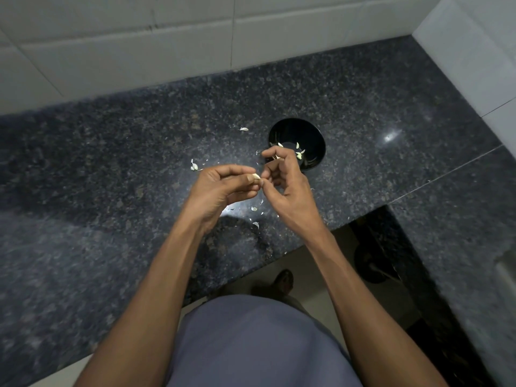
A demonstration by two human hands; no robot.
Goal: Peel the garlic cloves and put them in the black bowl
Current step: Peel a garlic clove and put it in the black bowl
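I see the bowl [296,146] sitting on the counter [111,169], just past my hands. It is round, black and shiny inside. A few small pale cloves [299,153] lie in it, near the side closest to me. My right hand hides part of its rim. My left hand [223,191] pinches one clove [254,177] between the thumb and the fingertips, in the air above the counter. This clove is pale and cream colored, and only a small part of it shows past my fingers. Its long side runs left to right, and its free end points at my right hand [282,182]. My right hand has its fingers curled, and its thumb and first finger meet right at that end of the clove, picking at it. I cannot tell if skin is still on the clove. Thin white bits of skin [254,209] lie on the counter under my hands. Two more pale bits [193,166] lie to the left, and one [243,129] lies just left of the bowl.
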